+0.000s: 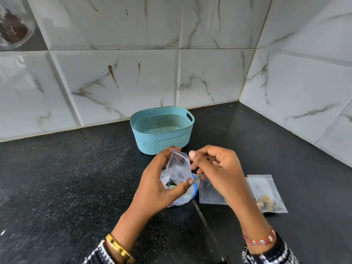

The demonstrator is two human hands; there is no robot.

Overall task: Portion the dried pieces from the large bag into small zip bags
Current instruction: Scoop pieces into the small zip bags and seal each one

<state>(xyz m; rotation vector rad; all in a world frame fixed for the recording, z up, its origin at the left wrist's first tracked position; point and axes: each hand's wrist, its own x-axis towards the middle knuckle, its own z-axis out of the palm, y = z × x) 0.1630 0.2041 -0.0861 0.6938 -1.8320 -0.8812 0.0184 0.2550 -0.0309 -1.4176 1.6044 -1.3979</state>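
Marble-look tiled wall (118,77) meets in corner behind black speckled counter (66,178). Teal perforated basket (162,130) stands near wall. Large bag (182,197), blue zip edge, lies on counter under hands. Two flat bags right of it; filled zip bag (268,197) farthest right holds yellowish and dark pieces. Left hand (158,185) pinches small zip bag (179,166) upright above large bag. Right hand (215,170), fingers curled narrow, just beside bag mouth; contents not discernible.
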